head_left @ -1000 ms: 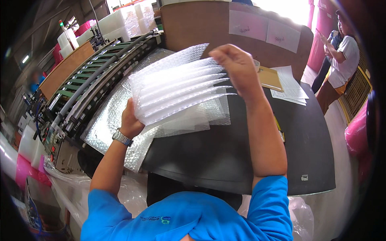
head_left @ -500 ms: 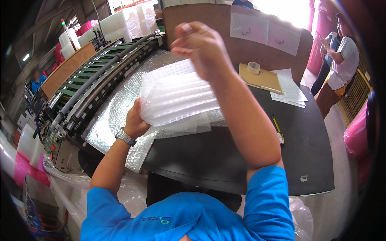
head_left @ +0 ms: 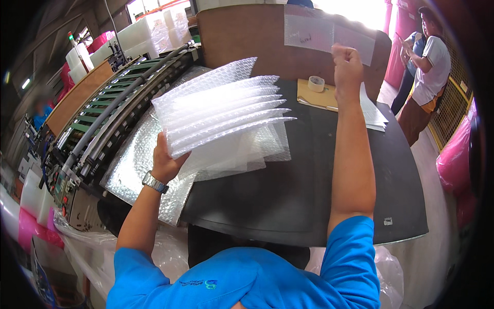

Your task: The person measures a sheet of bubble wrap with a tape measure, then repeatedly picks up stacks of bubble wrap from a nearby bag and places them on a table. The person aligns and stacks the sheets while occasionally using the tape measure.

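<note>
My left hand (head_left: 167, 160) is closed on the lower left corner of a stack of clear bubble-wrap bags (head_left: 216, 110), tilted up above the table. Their right-hand edges fan apart, and one bag stands up behind the others. Below this stack, more clear bubble-wrap sheets (head_left: 226, 164) lie on the black table. My right hand (head_left: 349, 67) is raised at the right, apart from the stack, with its fingers curled in. Nothing shows between them. Behind it, two bubble-wrap sheets (head_left: 309, 33) with handwriting hang on a brown board (head_left: 242, 36).
The black table (head_left: 267, 206) carries a brown clipboard (head_left: 314, 100) with a tape roll (head_left: 316, 83) and white papers (head_left: 371, 110). Silvery bubble sheeting (head_left: 134, 154) lies beside a roller machine (head_left: 110, 110) at left. People (head_left: 429, 67) stand at far right near pink wrapped rolls (head_left: 455, 165).
My right hand has swung from above the stack out to the right, and its fingers have curled in. The bags in my left hand have fanned apart.
</note>
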The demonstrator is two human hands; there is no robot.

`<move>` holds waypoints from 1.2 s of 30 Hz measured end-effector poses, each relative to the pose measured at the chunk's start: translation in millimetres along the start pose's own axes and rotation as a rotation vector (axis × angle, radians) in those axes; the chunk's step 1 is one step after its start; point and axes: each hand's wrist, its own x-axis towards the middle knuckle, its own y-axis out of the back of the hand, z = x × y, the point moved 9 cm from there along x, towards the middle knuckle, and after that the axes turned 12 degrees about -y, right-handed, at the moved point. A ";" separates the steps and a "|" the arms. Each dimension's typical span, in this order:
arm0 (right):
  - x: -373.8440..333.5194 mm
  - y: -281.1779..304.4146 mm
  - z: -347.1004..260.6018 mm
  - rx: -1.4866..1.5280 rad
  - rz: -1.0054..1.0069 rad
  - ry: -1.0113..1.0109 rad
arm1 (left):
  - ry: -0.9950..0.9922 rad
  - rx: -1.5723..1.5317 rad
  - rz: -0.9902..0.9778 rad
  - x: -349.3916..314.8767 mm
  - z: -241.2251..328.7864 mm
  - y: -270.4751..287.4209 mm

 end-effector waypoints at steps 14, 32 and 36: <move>-75.1 -40.5 52.3 -0.066 -0.546 -0.106 | -0.088 0.016 0.034 7.1 9.8 8.9; -111.7 -64.0 59.2 -0.070 -0.755 -0.140 | -0.110 0.102 0.016 -0.9 17.9 8.6; -125.0 -58.3 88.2 0.032 -0.735 -0.232 | 0.002 0.039 0.028 -29.1 -30.4 3.4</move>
